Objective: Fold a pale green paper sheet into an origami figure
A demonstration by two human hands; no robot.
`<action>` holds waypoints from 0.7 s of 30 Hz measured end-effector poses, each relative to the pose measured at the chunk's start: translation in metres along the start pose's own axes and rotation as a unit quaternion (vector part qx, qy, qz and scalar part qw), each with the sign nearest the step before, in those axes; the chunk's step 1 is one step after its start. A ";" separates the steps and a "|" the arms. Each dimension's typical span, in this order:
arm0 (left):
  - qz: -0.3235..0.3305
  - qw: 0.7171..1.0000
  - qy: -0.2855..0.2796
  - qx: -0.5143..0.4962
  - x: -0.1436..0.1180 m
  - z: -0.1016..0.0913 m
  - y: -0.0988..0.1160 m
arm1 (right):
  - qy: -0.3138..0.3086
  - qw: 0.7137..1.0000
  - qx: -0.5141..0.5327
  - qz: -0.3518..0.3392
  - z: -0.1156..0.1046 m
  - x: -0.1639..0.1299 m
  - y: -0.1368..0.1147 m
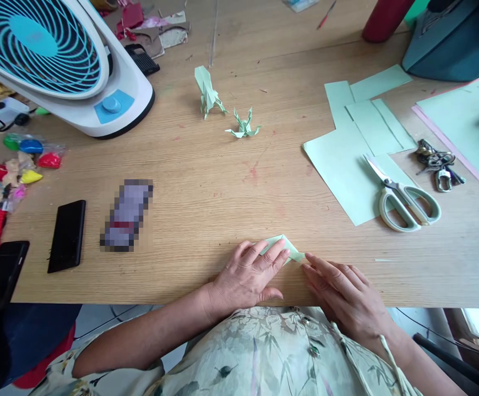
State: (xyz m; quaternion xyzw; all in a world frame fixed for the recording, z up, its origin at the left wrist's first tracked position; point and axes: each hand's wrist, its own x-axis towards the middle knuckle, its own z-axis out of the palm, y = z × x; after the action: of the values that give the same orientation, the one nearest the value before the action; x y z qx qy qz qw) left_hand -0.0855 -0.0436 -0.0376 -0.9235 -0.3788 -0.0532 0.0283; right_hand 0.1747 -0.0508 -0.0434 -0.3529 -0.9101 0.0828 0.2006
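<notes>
Both hands flat on the folded green paper (283, 246): left hand (248, 278) pins it to the tabletop (206, 192), right hand (344, 294) fingertips press the crease, nothing gripped. I'd keep edges lined up.

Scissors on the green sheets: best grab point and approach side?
Take the scissors by the looped handles, coming from the near right. They lie flat on the green paper with handles toward the table edge and the blades slightly open, pointing away to the far left.
</notes>
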 end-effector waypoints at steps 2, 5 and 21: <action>-0.008 1.000 -0.010 -0.027 -0.001 0.002 -0.001 | 0.017 0.999 0.011 0.025 0.001 0.003 -0.001; -0.020 0.998 -0.027 -0.054 -0.002 0.003 -0.002 | 0.017 0.999 -0.009 0.044 0.004 0.010 -0.003; -0.023 0.999 -0.022 -0.034 -0.005 0.008 0.000 | 0.007 0.995 -0.060 0.074 0.011 0.009 -0.009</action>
State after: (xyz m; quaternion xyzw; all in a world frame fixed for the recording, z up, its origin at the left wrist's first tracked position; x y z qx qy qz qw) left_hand -0.0886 -0.0463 -0.0462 -0.9160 -0.3982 -0.0462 -0.0128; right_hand 0.1586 -0.0515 -0.0478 -0.4315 -0.8834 0.0404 0.1785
